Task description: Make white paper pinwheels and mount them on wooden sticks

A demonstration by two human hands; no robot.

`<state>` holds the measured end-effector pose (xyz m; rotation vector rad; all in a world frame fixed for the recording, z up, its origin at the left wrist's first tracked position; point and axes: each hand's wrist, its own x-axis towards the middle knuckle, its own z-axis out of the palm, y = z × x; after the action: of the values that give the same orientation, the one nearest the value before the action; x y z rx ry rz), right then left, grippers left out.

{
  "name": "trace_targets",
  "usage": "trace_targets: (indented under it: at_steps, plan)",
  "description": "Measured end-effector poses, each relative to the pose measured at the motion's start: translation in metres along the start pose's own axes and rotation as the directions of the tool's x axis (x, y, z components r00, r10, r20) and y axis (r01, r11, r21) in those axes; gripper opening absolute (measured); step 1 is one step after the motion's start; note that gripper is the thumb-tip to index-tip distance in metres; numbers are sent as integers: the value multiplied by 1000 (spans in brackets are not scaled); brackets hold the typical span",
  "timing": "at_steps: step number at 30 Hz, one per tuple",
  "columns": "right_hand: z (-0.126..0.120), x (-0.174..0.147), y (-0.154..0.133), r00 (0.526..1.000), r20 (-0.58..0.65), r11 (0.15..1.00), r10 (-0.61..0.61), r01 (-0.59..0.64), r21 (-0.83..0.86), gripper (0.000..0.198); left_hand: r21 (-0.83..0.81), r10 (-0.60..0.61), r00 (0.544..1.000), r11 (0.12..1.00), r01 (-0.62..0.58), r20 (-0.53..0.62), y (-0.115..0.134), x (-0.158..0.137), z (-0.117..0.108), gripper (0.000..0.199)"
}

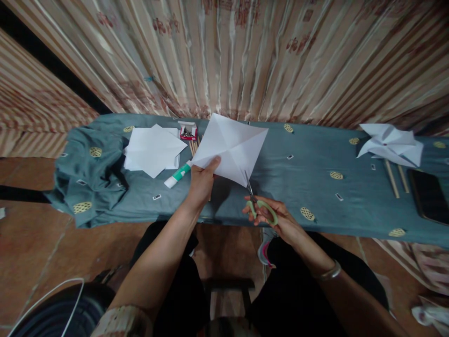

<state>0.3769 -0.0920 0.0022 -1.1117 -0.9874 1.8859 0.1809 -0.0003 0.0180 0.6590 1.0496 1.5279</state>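
Pinched at its lower left edge by my left hand (pixel 204 180), a square sheet of white paper (pixel 233 142) is held above the cloth. Crease lines cross in the middle of the sheet. My right hand (pixel 264 211) has its fingers through the pale green handles of a pair of scissors (pixel 251 197). The blades are at the sheet's bottom corner, pointing up toward its middle. How far the paper is cut there, I cannot tell. A white and green glue stick (pixel 178 175) lies just left of my left hand.
A stack of white paper (pixel 154 149) lies at the left, beside a small red box of metal pins (pixel 188 131) and some wooden sticks (pixel 193 146). White paper pinwheels (pixel 389 144) with sticks and a black phone (pixel 428 195) are at the right. A curtain (pixel 224 56) hangs behind.
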Motion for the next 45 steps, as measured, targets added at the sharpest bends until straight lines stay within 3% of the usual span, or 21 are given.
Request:
trace_targets:
  at_steps: [23,28,34,45]
  plan:
    - [2,1,0,1000,8,1000,-16,16,-4,49,33,8,1000,999,-8,24,-4,-1,-1,46]
    - [1,0,0,1000,-3,1000,-11,11,14,49,27,71,996,997,-72,57,-3,-2,0,47]
    - [-3,2,4,999,-4,998,-44,44,-40,52,70,78,993,994,-84,87,-1,-1,-1,55]
    - [0,4,5,995,-42,988,-90,84,-133,47,81,99,991,991,-106,92,-1,1,-5,50]
